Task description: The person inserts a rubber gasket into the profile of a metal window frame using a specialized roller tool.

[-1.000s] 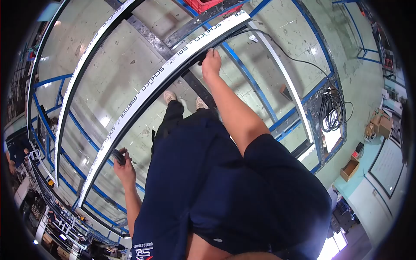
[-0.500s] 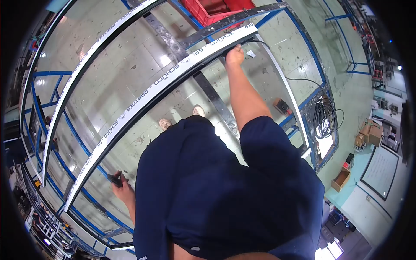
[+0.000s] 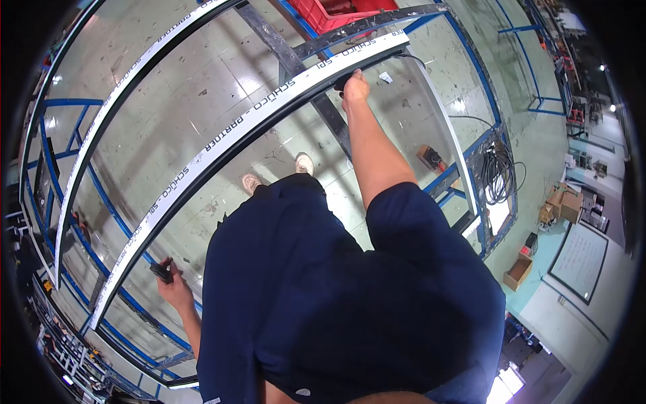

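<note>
A long frame profile, wrapped in white printed film with a black inner edge, runs diagonally across the stand. My right hand is closed at that black edge near the upper right end, its fingers around a small dark piece pressed close to the profile; the piece's kind is not clear. Just right of this hand, a thin black strip curves out from the profile's end. Lower left, my left hand grips a short black object between thumb and fingers, beside the profile's lower part.
Blue metal stands carry the frames. A second film-wrapped profile lies farther left. A red crate is at the top. Coiled black cable hangs on the right. A whiteboard and an open cardboard box are beyond.
My right hand has slid a little left along the profile. My left hand, still holding the black object, has shifted slightly left and up. The whole view has moved slightly.
</note>
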Available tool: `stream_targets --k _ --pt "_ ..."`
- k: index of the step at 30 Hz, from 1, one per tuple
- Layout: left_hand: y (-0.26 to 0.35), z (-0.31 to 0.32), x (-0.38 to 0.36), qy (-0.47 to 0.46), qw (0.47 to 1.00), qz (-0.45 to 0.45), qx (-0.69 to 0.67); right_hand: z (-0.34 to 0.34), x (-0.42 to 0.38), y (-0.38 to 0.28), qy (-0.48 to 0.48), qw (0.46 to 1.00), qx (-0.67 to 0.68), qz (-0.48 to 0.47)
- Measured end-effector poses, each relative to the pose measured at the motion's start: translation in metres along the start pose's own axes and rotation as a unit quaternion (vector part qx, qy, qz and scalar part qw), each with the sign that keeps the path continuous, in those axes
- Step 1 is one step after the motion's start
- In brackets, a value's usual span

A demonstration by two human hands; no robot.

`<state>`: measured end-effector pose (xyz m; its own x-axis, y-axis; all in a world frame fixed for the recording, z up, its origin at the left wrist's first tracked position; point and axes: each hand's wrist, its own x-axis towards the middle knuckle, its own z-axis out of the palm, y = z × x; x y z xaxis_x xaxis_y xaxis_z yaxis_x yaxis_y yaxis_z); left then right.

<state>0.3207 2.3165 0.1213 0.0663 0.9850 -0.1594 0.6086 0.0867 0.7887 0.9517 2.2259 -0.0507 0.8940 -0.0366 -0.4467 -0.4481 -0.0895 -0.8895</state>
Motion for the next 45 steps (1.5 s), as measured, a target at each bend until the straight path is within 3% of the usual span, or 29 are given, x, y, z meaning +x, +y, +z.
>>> stream_targets --k 4,7,10,11,13,15,17,19,21,23,24,26,28,29,30,31,32,33,34,35,37,39,41,42,43,45 --pt "0.002 0.002 0.011 -0.004 1.000 -0.005 -0.013 0.001 -0.012 -0.011 0.000 0.997 -0.017 0.069" --pt "0.001 0.005 0.008 -0.014 1.000 -0.003 -0.028 0.002 -0.021 -0.001 -0.025 0.999 0.038 0.005" --pt "0.004 0.013 0.000 -0.019 0.999 0.001 -0.029 0.003 -0.057 -0.028 -0.019 1.000 0.006 0.020" --pt "-0.013 0.013 0.007 -0.035 0.999 -0.030 0.027 0.000 -0.060 -0.034 0.001 1.000 -0.010 0.014" --pt "0.018 0.024 0.004 -0.071 0.997 -0.030 0.020 -0.001 -0.038 -0.007 -0.016 1.000 0.001 0.023" --pt "0.008 0.035 0.012 -0.055 0.998 0.016 0.000 -0.004 -0.054 -0.012 -0.025 1.000 -0.010 0.009" --pt "0.030 0.041 0.015 -0.092 0.995 0.038 0.006 0.001 -0.031 0.012 -0.029 0.998 0.048 0.001" --pt "0.054 0.059 0.022 -0.117 0.987 0.108 0.006 -0.007 -0.038 -0.005 -0.062 0.996 -0.048 0.045" --pt "0.106 0.080 0.022 -0.194 0.976 0.097 0.034 -0.006 -0.035 0.001 -0.022 0.997 -0.064 0.043" --pt "0.139 0.116 0.033 -0.255 0.963 0.078 0.031 -0.010 -0.046 0.000 -0.099 0.984 -0.135 0.054" --pt "0.165 0.137 0.029 -0.292 0.950 0.101 0.033 -0.017 -0.073 -0.011 -0.085 0.974 -0.208 0.036" --pt "0.202 0.181 0.026 -0.372 0.921 0.113 0.017 -0.029 -0.121 -0.003 0.008 0.950 -0.260 -0.174" --pt "0.251 0.231 0.000 -0.423 0.890 0.168 0.040 -0.062 -0.170 -0.007 -0.084 0.923 -0.228 -0.299" --pt "0.256 0.257 0.002 -0.448 0.868 0.210 0.040 -0.074 -0.185 -0.004 -0.080 0.930 -0.213 -0.288" --pt "0.265 0.279 -0.003 -0.494 0.836 0.237 0.032 -0.085 -0.197 -0.001 -0.234 0.941 -0.088 -0.229" --pt "0.271 0.304 -0.010 -0.490 0.801 0.337 0.063 -0.094 -0.202 0.001 -0.378 0.909 0.044 -0.167" --pt "0.285 0.325 -0.033 -0.537 0.797 0.278 0.019 -0.104 -0.202 -0.004 -0.381 0.901 0.118 -0.168" --pt "0.280 0.347 -0.037 -0.524 0.783 0.331 0.054 -0.110 -0.201 -0.007 -0.381 0.889 0.191 -0.169" --pt "0.281 0.360 -0.046 -0.587 0.771 0.239 0.068 -0.101 -0.195 0.010 -0.347 0.887 0.263 -0.153" --pt "0.282 0.374 -0.057 -0.623 0.728 0.264 0.106 -0.133 -0.189 -0.013 -0.296 0.942 0.046 -0.153" --pt "0.291 0.394 -0.070 -0.639 0.570 0.460 0.233 -0.147 -0.173 0.022 -0.254 0.957 -0.016 -0.138" --pt "0.312 0.410 -0.068 -0.558 0.419 0.642 0.317 -0.189 -0.176 0.021 -0.123 0.985 -0.034 -0.112" --pt "0.329 0.449 -0.026 -0.484 0.343 0.732 0.336 -0.232 -0.160 0.046 0.063 0.934 -0.148 -0.320" --pt "0.352 0.468 -0.023 -0.412 0.286 0.747 0.436 -0.253 -0.160 0.047 0.097 0.926 -0.209 -0.299" --pt "0.369 0.486 -0.016 -0.364 0.224 0.791 0.437 -0.269 -0.160 0.048 0.130 0.914 -0.270 -0.273" --pt "0.394 0.525 -0.014 -0.356 0.172 0.794 0.462 -0.274 -0.156 0.065 0.167 0.927 -0.231 -0.243"
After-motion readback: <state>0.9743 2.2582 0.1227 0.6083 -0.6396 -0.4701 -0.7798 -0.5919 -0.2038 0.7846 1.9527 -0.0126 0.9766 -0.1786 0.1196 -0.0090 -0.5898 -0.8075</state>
